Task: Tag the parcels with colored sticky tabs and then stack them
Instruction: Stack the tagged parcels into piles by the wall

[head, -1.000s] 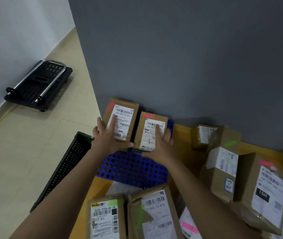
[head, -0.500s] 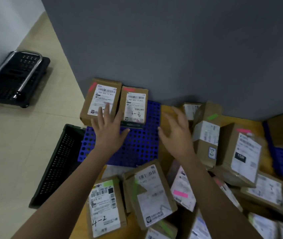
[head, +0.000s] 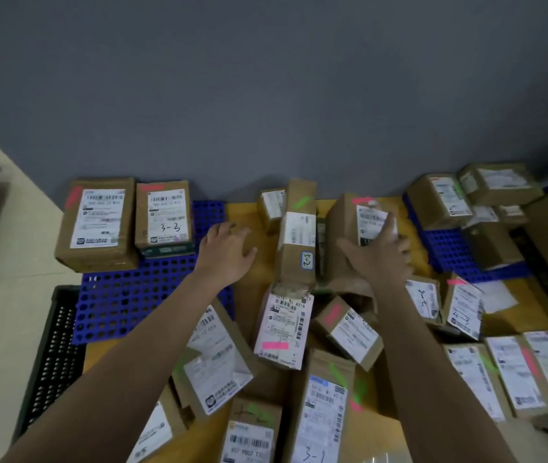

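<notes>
Overhead, two brown parcels are lying side by side on the blue perforated tray [head: 132, 295] at the wall: one with a pink tab [head: 96, 222], one marked 3-3 [head: 164, 217]. Beside it, the black crate [head: 52, 355] is showing only its grid. The right hand [head: 383, 259] is clamping its fingers around a pink-tabbed parcel [head: 349, 215] on the yellow counter [head: 252, 275]; the left hand [head: 227, 250] is hovering, fingers spread.
</notes>
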